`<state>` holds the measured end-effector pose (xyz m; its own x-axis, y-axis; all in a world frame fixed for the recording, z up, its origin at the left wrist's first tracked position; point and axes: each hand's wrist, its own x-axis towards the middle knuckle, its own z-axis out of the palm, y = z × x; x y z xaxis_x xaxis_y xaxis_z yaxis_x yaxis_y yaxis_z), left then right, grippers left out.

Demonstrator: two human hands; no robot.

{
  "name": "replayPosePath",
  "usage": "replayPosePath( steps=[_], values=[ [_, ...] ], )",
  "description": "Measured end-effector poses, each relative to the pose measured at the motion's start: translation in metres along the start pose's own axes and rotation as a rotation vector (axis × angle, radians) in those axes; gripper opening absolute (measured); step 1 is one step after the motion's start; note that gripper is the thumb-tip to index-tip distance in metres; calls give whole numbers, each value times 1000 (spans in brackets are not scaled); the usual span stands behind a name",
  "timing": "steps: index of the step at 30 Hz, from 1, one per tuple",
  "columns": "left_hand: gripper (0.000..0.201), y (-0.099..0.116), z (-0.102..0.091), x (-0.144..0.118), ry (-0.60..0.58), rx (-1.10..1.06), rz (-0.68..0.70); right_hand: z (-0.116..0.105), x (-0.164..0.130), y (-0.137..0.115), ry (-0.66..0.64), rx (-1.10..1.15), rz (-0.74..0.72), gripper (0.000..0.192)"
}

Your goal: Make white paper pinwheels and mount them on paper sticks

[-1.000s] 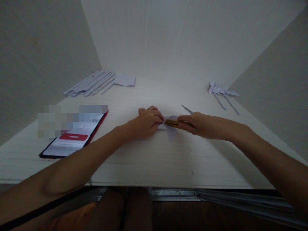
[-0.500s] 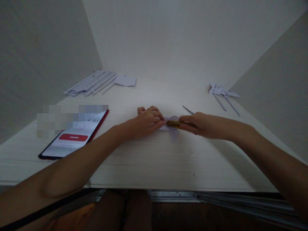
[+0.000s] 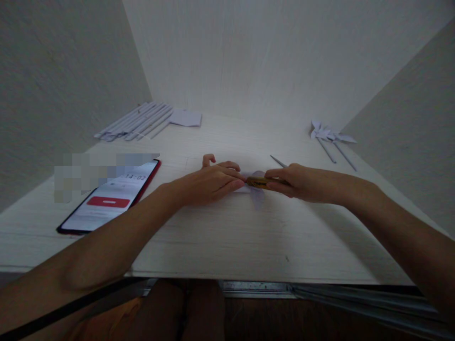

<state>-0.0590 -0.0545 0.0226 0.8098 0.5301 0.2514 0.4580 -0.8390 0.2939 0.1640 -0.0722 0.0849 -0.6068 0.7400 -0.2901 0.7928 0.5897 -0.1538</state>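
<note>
From my distant seat I saw the right hand (image 3: 298, 182) grasping a yellow tool (image 3: 261, 183), its tip just beside the left hand (image 3: 204, 184). The left fingers had just straightened from a more curled pose, near the white paper (image 3: 256, 195) between both hands on the worktop (image 3: 227, 241); whether they pinched it, I could not tell. I judged this served to steady the paper. Further out, the phone (image 3: 108, 202) lay left, with paper sticks (image 3: 151, 122) beyond it.

Pale walls (image 3: 249, 57) border a dimly lit table (image 3: 213, 241).
</note>
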Motion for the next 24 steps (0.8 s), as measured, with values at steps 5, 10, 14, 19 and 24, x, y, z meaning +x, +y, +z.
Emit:
replayPosePath(
  steps=[5, 10, 14, 19, 24],
  values=[
    [40, 1, -2, -4, -21, 57, -6, -1, 0, -1, -9, 23, -9, 37],
    [40, 1, -2, -6, -39, 84, -7, -1, 0, 1, 6, 9, -11, 38],
    [40, 1, -2, -6, -35, 87, -9, 1, -2, 1, 32, -22, -3, 41],
    [40, 3, -2, -5, -60, 91, -33, 0, -3, 1, 46, -26, -7, 37],
    [40, 5, -3, -5, -67, 91, -32, -1, -1, 2, 34, -31, -12, 35]
  ],
)
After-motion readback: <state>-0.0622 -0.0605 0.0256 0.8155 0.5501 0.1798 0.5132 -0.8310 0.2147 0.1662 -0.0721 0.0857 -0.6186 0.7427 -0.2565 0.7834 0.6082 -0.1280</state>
